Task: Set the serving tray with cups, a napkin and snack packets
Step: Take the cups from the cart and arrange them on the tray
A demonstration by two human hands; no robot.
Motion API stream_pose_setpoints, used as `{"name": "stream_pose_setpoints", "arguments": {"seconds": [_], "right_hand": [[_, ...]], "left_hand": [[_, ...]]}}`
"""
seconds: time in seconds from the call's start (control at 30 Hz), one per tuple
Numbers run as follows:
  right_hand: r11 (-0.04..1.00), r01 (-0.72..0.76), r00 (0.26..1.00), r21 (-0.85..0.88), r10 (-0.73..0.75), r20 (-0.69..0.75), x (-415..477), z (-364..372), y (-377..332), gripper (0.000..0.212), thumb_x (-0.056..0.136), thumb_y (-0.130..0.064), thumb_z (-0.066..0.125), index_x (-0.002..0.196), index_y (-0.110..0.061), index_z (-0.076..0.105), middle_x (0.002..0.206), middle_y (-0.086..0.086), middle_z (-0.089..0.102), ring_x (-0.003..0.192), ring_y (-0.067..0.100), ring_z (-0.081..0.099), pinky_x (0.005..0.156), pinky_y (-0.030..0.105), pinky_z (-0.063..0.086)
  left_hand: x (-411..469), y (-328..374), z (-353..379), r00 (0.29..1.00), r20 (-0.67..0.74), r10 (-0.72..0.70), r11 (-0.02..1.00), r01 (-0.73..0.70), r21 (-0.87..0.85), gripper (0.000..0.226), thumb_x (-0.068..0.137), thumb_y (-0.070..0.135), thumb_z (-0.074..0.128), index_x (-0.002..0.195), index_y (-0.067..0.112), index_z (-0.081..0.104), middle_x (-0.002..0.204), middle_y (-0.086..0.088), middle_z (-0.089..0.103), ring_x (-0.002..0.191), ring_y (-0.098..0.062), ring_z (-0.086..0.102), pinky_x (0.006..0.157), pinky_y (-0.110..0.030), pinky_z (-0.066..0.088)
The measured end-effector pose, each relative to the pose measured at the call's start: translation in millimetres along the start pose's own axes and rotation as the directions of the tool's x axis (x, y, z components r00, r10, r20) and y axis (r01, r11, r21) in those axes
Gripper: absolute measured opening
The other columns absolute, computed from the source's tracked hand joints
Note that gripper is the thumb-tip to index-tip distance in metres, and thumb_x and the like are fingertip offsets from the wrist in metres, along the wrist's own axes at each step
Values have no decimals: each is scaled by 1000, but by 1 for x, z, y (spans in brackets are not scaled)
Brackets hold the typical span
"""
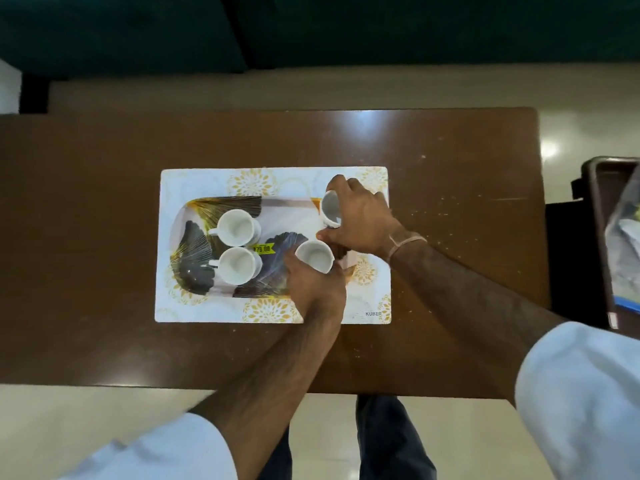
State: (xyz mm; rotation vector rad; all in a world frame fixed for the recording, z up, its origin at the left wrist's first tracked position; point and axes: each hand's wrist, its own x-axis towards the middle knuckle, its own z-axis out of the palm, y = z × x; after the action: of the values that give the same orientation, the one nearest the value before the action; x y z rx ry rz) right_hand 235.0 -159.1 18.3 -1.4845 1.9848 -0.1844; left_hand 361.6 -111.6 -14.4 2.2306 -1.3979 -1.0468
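Note:
A patterned serving tray (194,244) with dark fan shapes and gold edges lies on a white placemat (277,178). Two white cups stand upright on the tray's left side, one behind (236,227) and one in front (239,265). My left hand (313,289) grips a third white cup (315,256), tilted, over the tray's right front part. My right hand (363,216) holds a fourth white cup (330,207), also tilted, over the tray's right rear corner. No napkin or snack packets show on the tray.
The placemat sits in the middle of a brown wooden table (86,220) with small crumbs scattered at its right. A dark tray holding plastic-wrapped items (620,237) stands beyond the table's right end. A yellow price sticker (263,249) is on the serving tray.

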Motion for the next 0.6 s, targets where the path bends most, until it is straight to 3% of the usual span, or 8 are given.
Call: {"name": "stream_pose_setpoints", "arguments": {"seconds": [0.2, 0.4, 0.6], "right_hand": [[991, 60, 998, -117, -58, 13, 22, 43, -38, 72, 74, -49, 74, 128, -17, 39, 119, 11, 58, 103, 38, 63, 88, 47, 41], [974, 99, 995, -202, -97, 22, 31, 58, -52, 70, 78, -40, 75, 133, -17, 39, 127, 12, 55, 110, 39, 59, 93, 51, 41], [946, 156, 987, -285, -135, 91, 34, 55, -62, 78, 76, -24, 74, 143, -19, 34, 136, 12, 49, 115, 38, 54, 93, 52, 39]], "left_hand": [[16, -16, -6, 984, -50, -174, 973, 164, -163, 78, 70, 26, 89, 132, 12, 43, 131, -10, 58, 118, -29, 57, 92, -39, 51], [21, -21, -5, 966, -78, -247, 921, 209, -328, 83, 66, 25, 92, 131, 13, 43, 130, -9, 57, 116, -26, 57, 86, -25, 43], [17, -21, -25, 965, -39, -259, 879, 219, -423, 87, 55, 17, 96, 126, 15, 45, 123, -5, 60, 112, -25, 59, 97, -41, 51]]}}
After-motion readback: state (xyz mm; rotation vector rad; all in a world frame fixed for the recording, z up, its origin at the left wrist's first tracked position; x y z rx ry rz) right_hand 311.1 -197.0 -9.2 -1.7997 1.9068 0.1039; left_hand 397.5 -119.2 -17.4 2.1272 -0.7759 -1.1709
